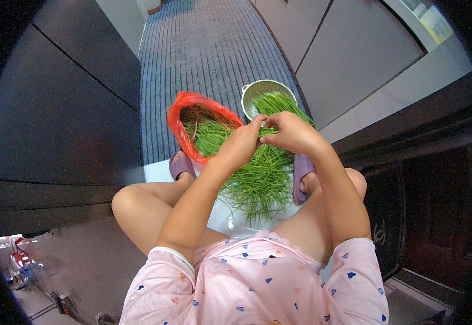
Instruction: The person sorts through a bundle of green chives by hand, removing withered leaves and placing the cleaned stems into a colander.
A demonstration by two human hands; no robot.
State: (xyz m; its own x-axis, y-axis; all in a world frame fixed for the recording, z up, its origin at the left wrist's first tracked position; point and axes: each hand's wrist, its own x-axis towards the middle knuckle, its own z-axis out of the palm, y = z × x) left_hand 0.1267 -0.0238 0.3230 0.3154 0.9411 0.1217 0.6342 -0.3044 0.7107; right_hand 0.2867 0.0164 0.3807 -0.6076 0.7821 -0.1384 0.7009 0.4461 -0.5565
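A small bunch of green chives [267, 132] is pinched between the fingertips of my left hand [241, 140] and my right hand [292, 129], which nearly meet. Beneath them, a loose heap of long, thin chives [260, 178] lies between my feet. Just beyond my left hand, a red plastic bag [175, 118] gapes and holds more chives, with brownish ends towards the back. Past my right hand stands a pale colander [247, 97], where straighter chives [274, 102] lie in a bundle over its near rim. My fingers partly hide the pinched bunch.
A grey ribbed mat [203, 53] runs ahead over the floor. Dark cabinet panels [69, 101] rise at left, grey cabinet doors [354, 53] at right. My feet, in purple slippers [302, 172], flank the heap. A clear, shiny rim [236, 227] shows near my lap.
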